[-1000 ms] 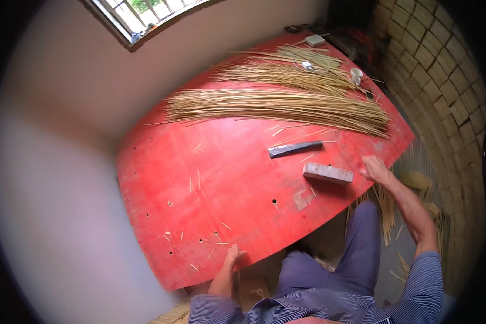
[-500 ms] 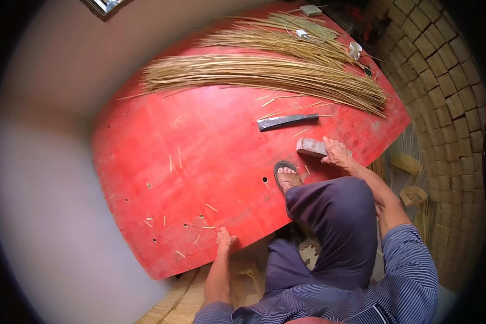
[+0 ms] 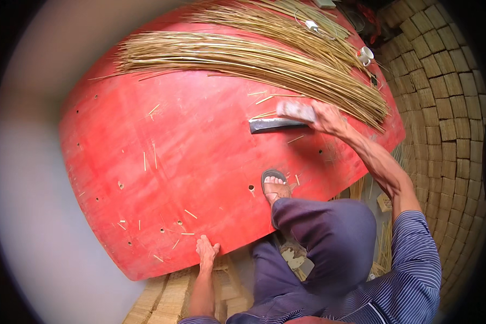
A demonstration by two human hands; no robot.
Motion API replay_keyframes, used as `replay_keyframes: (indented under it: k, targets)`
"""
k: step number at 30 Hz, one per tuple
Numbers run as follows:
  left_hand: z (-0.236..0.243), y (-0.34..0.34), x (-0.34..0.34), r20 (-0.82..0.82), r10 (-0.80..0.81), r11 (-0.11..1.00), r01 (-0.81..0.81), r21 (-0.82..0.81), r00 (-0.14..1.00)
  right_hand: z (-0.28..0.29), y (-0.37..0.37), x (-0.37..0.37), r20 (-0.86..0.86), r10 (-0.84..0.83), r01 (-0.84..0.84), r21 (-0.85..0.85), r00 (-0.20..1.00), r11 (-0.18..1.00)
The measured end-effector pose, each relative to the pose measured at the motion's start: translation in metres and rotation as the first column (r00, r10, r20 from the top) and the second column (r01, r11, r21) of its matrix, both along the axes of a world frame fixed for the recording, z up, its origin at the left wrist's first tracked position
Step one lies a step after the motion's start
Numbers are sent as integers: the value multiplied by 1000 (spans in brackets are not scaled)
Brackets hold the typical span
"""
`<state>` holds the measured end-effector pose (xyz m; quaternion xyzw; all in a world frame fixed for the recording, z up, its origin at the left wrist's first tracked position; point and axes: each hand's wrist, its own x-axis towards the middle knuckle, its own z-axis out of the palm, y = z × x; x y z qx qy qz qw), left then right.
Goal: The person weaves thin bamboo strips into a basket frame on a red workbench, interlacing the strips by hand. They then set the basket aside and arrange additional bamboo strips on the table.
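My right hand (image 3: 330,120) grips one end of a pale, brick-shaped block (image 3: 296,112), somewhat smeared by motion. The block is over the right part of a long dark, blade-like metal piece (image 3: 270,126) lying on the red board; whether they touch I cannot tell. At the board's near edge, my left hand (image 3: 207,250) rests on the surface with its fingers apart and nothing in it. Just beyond the metal piece lies a thick bundle of thin straw-coloured strips (image 3: 243,59).
My sandalled foot (image 3: 275,186) stands on the red board (image 3: 200,146), which has small holes and scattered strip offcuts. A white mug (image 3: 365,55) and a white plug with cable (image 3: 311,25) sit at the far right. Stacked woven blocks (image 3: 443,102) line the right side.
My right hand has carried the block away from beside my foot, up and left to the metal piece. My left hand stays at the board's edge. The whole view has shifted a little.
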<state>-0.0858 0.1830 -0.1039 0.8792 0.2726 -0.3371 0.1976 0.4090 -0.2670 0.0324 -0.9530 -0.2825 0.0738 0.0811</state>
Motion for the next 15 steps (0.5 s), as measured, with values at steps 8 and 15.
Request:
replay_keyframes:
  k: [8,15]
  targets:
    - [7,-5,12,-84,-2,1000,4,25,996,-55,110,105,-43,18,-21,-74,999,997]
    - [4,-9,2,-77,-10,999,14,49,997,-32,129,131,-335,-22,-18,-116,942,993]
